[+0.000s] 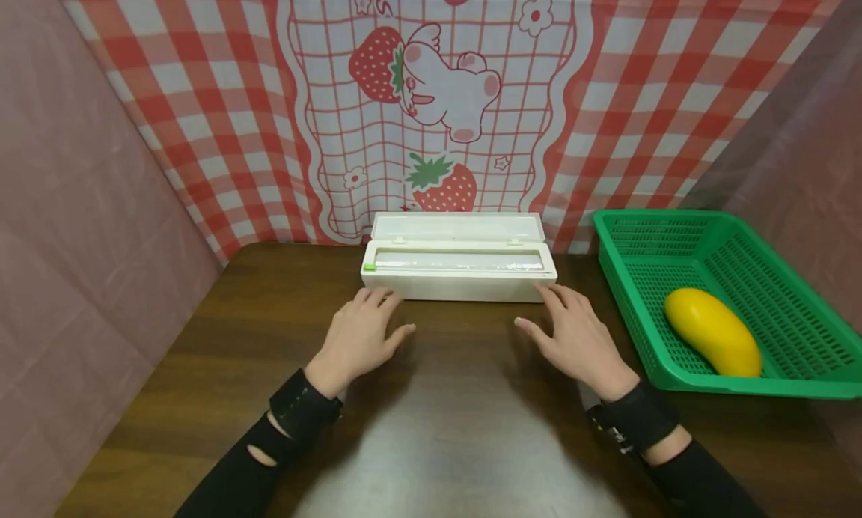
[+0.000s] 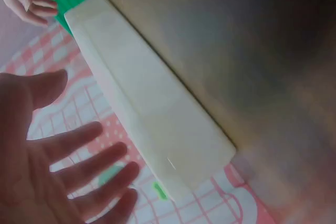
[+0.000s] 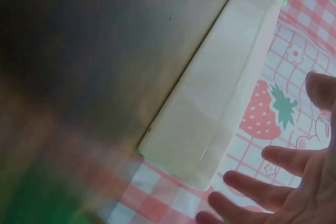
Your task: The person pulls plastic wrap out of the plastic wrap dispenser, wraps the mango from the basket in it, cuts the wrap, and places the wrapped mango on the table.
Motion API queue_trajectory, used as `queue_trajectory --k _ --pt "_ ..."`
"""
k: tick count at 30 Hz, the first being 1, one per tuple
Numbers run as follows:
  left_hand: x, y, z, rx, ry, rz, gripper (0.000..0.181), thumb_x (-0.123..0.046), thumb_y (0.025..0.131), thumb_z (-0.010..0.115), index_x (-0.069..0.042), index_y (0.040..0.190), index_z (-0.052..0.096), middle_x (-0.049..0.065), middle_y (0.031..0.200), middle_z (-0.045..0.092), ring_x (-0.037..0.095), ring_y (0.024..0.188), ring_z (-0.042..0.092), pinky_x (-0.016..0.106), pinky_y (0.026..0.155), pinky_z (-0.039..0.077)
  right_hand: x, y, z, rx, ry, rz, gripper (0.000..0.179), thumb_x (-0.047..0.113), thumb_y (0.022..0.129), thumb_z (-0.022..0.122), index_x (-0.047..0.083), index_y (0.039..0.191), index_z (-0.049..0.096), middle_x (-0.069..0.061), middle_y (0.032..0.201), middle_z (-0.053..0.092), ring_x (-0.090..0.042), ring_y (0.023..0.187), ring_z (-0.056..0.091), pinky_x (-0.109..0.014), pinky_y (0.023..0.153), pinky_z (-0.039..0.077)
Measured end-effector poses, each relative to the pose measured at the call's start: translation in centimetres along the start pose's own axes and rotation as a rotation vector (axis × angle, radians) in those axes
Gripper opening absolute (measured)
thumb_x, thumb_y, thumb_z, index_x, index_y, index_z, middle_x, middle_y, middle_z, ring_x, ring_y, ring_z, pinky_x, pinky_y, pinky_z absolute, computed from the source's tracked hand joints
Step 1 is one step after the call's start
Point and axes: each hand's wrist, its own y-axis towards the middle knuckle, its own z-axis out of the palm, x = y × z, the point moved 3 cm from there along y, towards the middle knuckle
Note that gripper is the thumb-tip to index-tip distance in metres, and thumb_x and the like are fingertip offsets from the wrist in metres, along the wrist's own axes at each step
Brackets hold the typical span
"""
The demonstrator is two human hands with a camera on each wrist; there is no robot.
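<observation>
A long white cling film dispenser (image 1: 458, 286) stands at the back of the table with its lid (image 1: 458, 226) raised. Inside its window lies a pale roll (image 1: 458, 261), and a small green slider (image 1: 370, 267) sits at the left end. My left hand (image 1: 360, 334) is spread near the box's front left corner, holding nothing. At the front right corner my right hand (image 1: 575, 334) reaches out with its fingers apart, also holding nothing. Both wrist views show the box's plain front face (image 2: 142, 87) beyond loosely stretched fingers (image 3: 257, 187).
To the right stands a green plastic basket (image 1: 633, 316) with a yellow mango-shaped fruit (image 1: 714, 333) in it. A red checked cloth (image 1: 222, 91) with strawberries hangs behind the brown wooden table (image 1: 444, 428). Pink drapes (image 1: 81, 203) flank both sides.
</observation>
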Motion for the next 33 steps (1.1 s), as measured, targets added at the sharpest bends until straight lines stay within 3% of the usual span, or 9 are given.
queue_trajectory --k 5,7,10,15,21,26,33 --pt "1.2 2.1 -0.8 -0.126 -0.023 0.038 0.044 -0.047 0.087 0.053 -0.014 0.115 0.06 0.003 0.113 0.058 0.022 0.105 0.05 0.039 0.077 0.047 -0.2 2.3 -0.2 -0.119 0.007 -0.2 0.049 0.032 0.085 0.063 0.002 0.123 0.054 -0.021 0.123 0.049 -0.037 0.115 0.04 -0.05 0.095 0.033" --pt "1.7 3.0 -1.0 -0.144 -0.042 0.043 0.041 -0.044 0.087 0.054 -0.014 0.114 0.06 0.003 0.112 0.058 0.021 0.103 0.05 0.039 0.077 0.047 -0.4 3.4 -0.3 -0.147 0.011 -0.267 0.043 0.022 0.083 0.066 0.001 0.118 0.056 -0.021 0.118 0.052 -0.036 0.112 0.043 -0.049 0.095 0.033" --pt "2.6 4.5 -0.9 -0.14 -0.055 0.042 0.04 -0.041 0.088 0.054 -0.013 0.115 0.059 0.003 0.116 0.057 0.021 0.107 0.048 0.038 0.081 0.045 -0.6 5.1 -0.2 -0.15 0.005 -0.304 0.039 0.02 0.084 0.065 -0.001 0.116 0.057 -0.019 0.115 0.054 -0.035 0.111 0.044 -0.048 0.094 0.033" --pt "3.7 6.3 0.1 -0.045 -0.044 0.022 0.045 -0.042 0.088 0.054 -0.01 0.12 0.057 0.006 0.124 0.052 0.023 0.117 0.042 0.041 0.087 0.042 -1.1 7.1 0.4 -0.065 -0.007 -0.271 0.038 0.025 0.088 0.06 0.0 0.117 0.057 -0.018 0.118 0.054 -0.035 0.108 0.043 -0.048 0.09 0.033" --pt "4.6 7.0 1.4 0.065 -0.045 -0.019 0.051 -0.046 0.093 0.045 -0.007 0.125 0.055 0.008 0.13 0.051 0.024 0.12 0.042 0.043 0.092 0.038 -1.8 8.1 1.4 0.043 -0.022 -0.163 0.041 0.035 0.093 0.051 0.006 0.122 0.056 -0.015 0.126 0.05 -0.035 0.108 0.035 -0.048 0.079 0.031" --pt "5.1 7.5 1.8 0.047 -0.1 -0.038 0.044 -0.04 0.095 0.043 -0.007 0.122 0.057 0.008 0.124 0.056 0.023 0.116 0.048 0.04 0.095 0.037 -2.2 8.7 1.5 0.026 -0.03 -0.135 0.039 0.036 0.094 0.049 0.01 0.122 0.058 -0.011 0.125 0.054 -0.03 0.102 0.036 -0.044 0.071 0.026" --pt "5.9 8.7 1.9 -0.007 -0.16 -0.069 0.031 -0.029 0.095 0.046 -0.012 0.113 0.065 0.004 0.11 0.064 0.02 0.103 0.058 0.039 0.087 0.043 -2.8 9.7 1.4 -0.009 -0.012 -0.129 0.033 0.029 0.092 0.054 0.012 0.119 0.062 -0.008 0.115 0.063 -0.027 0.088 0.04 -0.041 0.068 0.025"
